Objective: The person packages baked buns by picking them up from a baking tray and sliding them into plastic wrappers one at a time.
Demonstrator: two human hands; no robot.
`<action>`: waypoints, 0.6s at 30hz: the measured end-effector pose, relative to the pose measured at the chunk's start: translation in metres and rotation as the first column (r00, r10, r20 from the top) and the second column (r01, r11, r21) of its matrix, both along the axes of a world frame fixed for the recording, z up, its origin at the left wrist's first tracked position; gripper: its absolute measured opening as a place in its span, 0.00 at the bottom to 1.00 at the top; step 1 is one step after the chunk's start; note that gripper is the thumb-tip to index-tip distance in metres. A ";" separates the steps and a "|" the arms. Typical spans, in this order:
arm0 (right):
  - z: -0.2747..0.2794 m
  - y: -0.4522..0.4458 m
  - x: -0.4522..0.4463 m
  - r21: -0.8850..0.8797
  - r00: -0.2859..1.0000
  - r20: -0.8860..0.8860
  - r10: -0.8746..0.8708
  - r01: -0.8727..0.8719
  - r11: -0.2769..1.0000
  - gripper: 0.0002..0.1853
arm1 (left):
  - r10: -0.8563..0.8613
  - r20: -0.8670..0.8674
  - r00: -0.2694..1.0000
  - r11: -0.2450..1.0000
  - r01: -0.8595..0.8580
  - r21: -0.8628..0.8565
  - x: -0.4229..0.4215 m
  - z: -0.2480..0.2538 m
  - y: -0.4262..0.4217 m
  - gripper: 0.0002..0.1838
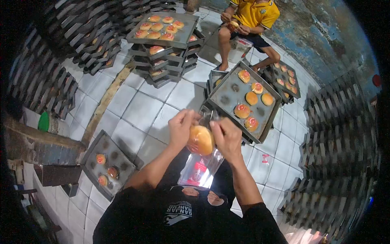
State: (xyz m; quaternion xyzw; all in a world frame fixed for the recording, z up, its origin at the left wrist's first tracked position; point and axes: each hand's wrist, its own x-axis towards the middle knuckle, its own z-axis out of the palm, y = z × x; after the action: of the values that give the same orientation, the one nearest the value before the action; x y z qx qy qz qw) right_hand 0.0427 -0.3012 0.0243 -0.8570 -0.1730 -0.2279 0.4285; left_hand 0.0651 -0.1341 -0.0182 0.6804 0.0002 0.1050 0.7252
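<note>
In front of my chest, a round golden bun (200,140) sits inside a clear plastic bag. The bag's top edge is pinched between my left hand (183,127) and my right hand (228,136), one on each side above the bun. Fingers of both hands are closed on the plastic. Below the bun, a stack of clear bags with red print (197,170) lies on my lap. Just beyond my right hand, a metal tray (225,96) holds several buns, some wrapped in plastic.
A tray (94,153) with three buns lies on the floor at left. Stacked trays (187,30) with buns stand ahead. A person in a yellow shirt (256,13) sits at the back, holding a bun. Tall tray stacks (329,162) line the right side.
</note>
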 end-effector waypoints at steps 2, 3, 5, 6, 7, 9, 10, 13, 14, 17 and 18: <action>-0.019 -0.013 0.020 0.306 0.923 -0.384 0.029 0.097 0.947 0.19 | 0.057 -0.110 0.992 0.993 -0.045 0.104 0.006 0.008 0.006 0.15; -0.023 -0.024 0.028 0.402 0.861 -0.504 0.075 0.157 0.902 0.19 | 0.022 -0.221 0.975 0.974 -0.071 -0.215 0.014 -0.005 0.009 0.13; -0.026 -0.032 0.023 0.431 0.780 -0.618 0.099 0.231 0.872 0.19 | 0.142 0.116 0.983 0.975 -0.159 0.158 0.004 -0.008 0.019 0.12; -0.028 -0.031 0.010 0.455 0.732 -0.665 0.146 0.243 0.857 0.19 | 0.149 0.287 0.946 0.916 -0.241 0.320 -0.006 -0.007 0.023 0.12; -0.032 -0.029 -0.008 0.474 0.674 -0.714 0.190 0.265 0.840 0.19 | 0.087 0.084 0.993 0.960 -0.106 0.259 -0.022 -0.013 0.031 0.11; -0.054 -0.026 -0.041 0.514 0.574 -0.771 0.277 0.303 0.803 0.18 | -0.020 -0.083 0.996 0.984 0.034 0.177 -0.058 -0.041 0.045 0.10; -0.072 -0.022 -0.058 0.536 0.528 -0.786 0.322 0.321 0.781 0.17 | -0.072 -0.161 0.984 0.987 0.093 0.128 -0.068 -0.052 0.048 0.10; -0.099 -0.012 -0.095 0.615 0.360 -0.789 0.498 0.466 0.636 0.13 | -0.123 -0.405 0.906 0.983 0.055 -0.174 -0.082 -0.064 0.049 0.09; -0.096 -0.009 -0.097 0.657 0.371 -0.751 0.546 0.501 0.563 0.13 | -0.160 -0.424 0.892 0.968 0.057 -0.246 -0.081 -0.064 0.048 0.09; -0.075 -0.005 -0.087 0.770 0.499 -0.613 0.612 0.549 0.325 0.15 | -0.257 -0.397 0.881 0.892 0.058 -0.448 -0.051 -0.063 0.032 0.10; -0.069 -0.009 -0.080 0.791 0.554 -0.598 0.579 0.524 0.316 0.14 | -0.301 -0.348 0.888 0.860 0.094 -0.502 -0.038 -0.051 0.024 0.10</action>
State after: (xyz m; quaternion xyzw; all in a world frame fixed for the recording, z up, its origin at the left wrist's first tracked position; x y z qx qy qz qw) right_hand -0.0368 -0.3099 -0.0443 -0.4189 0.2031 0.1618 0.8701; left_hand 0.0268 -0.1100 -0.0692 0.4859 0.1083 -0.1220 0.8587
